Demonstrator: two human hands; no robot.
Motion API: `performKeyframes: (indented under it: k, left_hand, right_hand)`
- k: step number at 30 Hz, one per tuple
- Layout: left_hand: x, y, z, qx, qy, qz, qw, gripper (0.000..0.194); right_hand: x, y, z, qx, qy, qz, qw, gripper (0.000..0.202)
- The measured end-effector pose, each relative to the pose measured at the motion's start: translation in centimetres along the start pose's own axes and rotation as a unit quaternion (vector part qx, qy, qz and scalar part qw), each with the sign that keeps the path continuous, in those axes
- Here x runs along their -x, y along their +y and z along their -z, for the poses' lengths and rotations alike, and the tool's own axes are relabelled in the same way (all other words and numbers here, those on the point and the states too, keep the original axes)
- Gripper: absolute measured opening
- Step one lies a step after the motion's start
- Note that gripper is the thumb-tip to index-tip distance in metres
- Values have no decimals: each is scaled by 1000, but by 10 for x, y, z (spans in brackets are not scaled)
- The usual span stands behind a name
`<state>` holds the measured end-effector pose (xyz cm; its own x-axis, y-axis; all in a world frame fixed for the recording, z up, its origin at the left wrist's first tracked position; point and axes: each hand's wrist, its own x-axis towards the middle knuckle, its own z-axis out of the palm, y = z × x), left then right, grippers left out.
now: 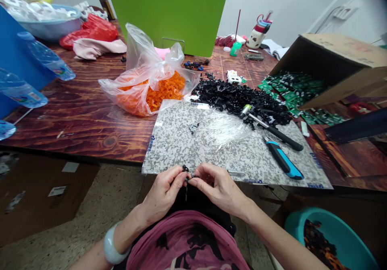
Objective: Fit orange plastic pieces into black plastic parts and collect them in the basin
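My left hand (169, 183) pinches a small black plastic part (185, 168) just off the front edge of the speckled board (169, 149). Close against it, my right hand (211, 181) has thumb and forefinger pressed together at the same part; whether it grips a second piece is hidden by the fingers. A thin metal pin seems to hang below the fingertips. On the board lie a loose black part (194, 128) and a spread of thin clear-white rods or wires (226, 129). Behind them is a heap of black plastic parts (238, 96).
A hammer (272, 131) and blue-black cutters (284, 159) lie at the board's right. A bag of orange parts (163, 90) stands back left. A cardboard box (338, 52) spills green circuit boards (293, 86). Below right is a teal tub (298, 225); bottles (48, 56) are far left.
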<state>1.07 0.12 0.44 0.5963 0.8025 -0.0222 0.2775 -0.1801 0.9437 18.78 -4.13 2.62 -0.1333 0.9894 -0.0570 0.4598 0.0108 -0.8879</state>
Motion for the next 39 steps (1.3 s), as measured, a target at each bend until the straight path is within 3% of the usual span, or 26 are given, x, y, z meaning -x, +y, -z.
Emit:
performKeyframes:
  k: [4,11,17,22,26,30,34,36,39]
  left_hand:
    - [-2,-2,-1,-11,-12,-13,1000,29]
    - [-11,-4,-5,80,10,71,994,26]
    - [-15,-3,-3,120,21,87,989,27]
    - [-15,-3,-3,130,30,96,986,29]
    - [-16,-1,-4,173,47,115,977,36]
    - [-16,0,-7,250,84,129,956,45]
    - [-13,3,-16,270,89,126,950,35]
    - [-13,6,-21,291,98,119,944,30]
    - [-13,10,-24,320,119,107,934,27]
  right_hand:
    - [-1,-1,-2,-16,-1,-8,1000,21]
    - [-5,12,-8,-71,18,-35,997,19]
    - [-2,11,-4,-131,-7,-63,989,24]
    - [-1,14,-3,-175,6,-81,981,26]
    - [-3,19,-7,-249,26,-113,962,30]
    - [-7,20,-14,-351,63,-149,922,35]
    - [-8,17,-25,-421,106,-160,886,35]
    - [-7,14,-30,-431,112,-155,882,33]
    - [-6,12,-28,-397,92,-138,903,30]
